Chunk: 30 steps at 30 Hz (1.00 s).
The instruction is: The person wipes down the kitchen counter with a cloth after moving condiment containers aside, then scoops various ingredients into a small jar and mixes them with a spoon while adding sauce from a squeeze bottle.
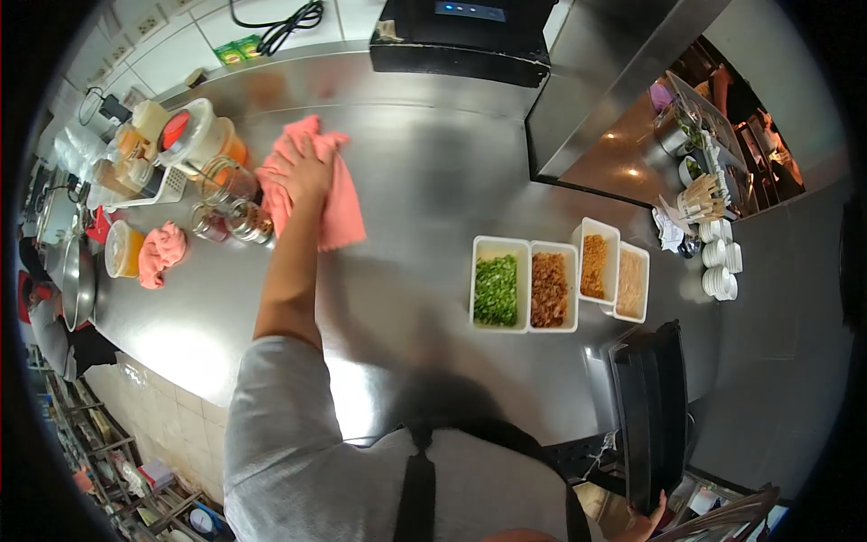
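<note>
Two hands: both in the frame, one far up the table and one way down at the edge
Left hand (302,172): upper left of the frame, arm stretched out; palm down on a pink cloth (341,208), fingers laid out flat and a bit spread, not curled round anything
Pink cloth: flat-ish and rumpled on the steel table (406,172), upper left of centre; its left edge is right by some glass jars (248,221), can't tell if they touch
Right hand (643,526): bottom right corner, partly cut off; fingers up at the low end of a black bin (648,406); honestly can't tell if they're gripping it
White tubs (501,245): four, right of centre; chopped greens (496,289) in the leftmost, brown and pale stuff in the others
Other cloth (163,256): also pink, bunched up at left; yellow tub (124,250) just beside it
Black machine (461,56): top centre, back of the table
</note>
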Available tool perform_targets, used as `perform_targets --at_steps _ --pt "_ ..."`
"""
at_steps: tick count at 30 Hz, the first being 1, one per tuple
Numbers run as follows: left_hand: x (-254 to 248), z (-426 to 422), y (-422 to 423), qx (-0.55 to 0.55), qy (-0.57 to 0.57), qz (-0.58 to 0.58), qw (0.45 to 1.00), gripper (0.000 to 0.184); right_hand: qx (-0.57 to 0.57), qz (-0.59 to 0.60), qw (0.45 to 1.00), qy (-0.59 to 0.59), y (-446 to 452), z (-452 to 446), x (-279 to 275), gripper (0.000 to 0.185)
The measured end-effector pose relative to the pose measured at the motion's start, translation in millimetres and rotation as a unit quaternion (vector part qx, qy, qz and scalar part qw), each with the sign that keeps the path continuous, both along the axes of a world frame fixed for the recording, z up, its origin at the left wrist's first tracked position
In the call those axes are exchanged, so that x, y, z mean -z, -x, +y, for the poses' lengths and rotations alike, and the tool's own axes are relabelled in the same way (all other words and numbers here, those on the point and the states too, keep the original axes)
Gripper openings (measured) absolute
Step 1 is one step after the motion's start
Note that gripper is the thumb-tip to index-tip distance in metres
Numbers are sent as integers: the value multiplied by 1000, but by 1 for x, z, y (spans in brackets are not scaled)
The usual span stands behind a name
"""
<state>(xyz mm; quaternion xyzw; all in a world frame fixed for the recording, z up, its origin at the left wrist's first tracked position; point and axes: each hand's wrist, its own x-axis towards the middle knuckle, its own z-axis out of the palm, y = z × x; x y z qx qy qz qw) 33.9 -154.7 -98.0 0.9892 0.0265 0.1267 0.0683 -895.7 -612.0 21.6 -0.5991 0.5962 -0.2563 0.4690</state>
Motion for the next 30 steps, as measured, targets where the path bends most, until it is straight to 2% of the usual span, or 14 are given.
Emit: perform_targets --at_steps 3,7,9,12,14,15,17,19,21,22,23,24,26,30 --pt "-22 -34 -37 -147 42 64 986 83 140 -114 980 -80 -121 30 -61 57" --pt "10 -158 -49 -36 154 -20 987 90 89 -212 921 -315 -58 -32 -27 66" --pt "-23 -230 7 70 9 64 995 90 80 -230 894 -377 -40 -63 -10 68" --pt "-18 -286 35 203 -5 42 978 85 203 -152 939 -232 -5 -119 38 68" --pt "-19 -285 42 225 -19 36 973 81 -195 -63 976 75 51 -148 80 85" --pt "-17 -277 45 337 -39 37 940 74 -195 -67 976 76 26 -140 71 85" --pt "-11 -248 52 438 -63 33 896 68 198 -148 950 -190 -46 -126 46 84" --pt "-4 -196 59 579 38 -56 812 54 -146 112 981 64 13 -156 88 82" --pt "-16 -142 51 522 52 -89 847 51 -156 130 963 175 14 -153 102 81" --pt "-40 -116 45 547 382 85 740 48 -63 41 993 92 -14 -137 99 80" --pt "-65 -91 41 495 654 246 518 46 25 -36 999 12 -46 -118 93 80" --pt "-86 -74 58 412 694 121 578 25 74 -79 994 -30 -80 -100 88 79" --pt "-5 -13 2 330 453 -171 810 21 111 -114 985 -70 -129 -70 87 78" --pt "-37 50 -55 74 563 -77 820 24 125 -132 977 -112 -205 -27 109 77"
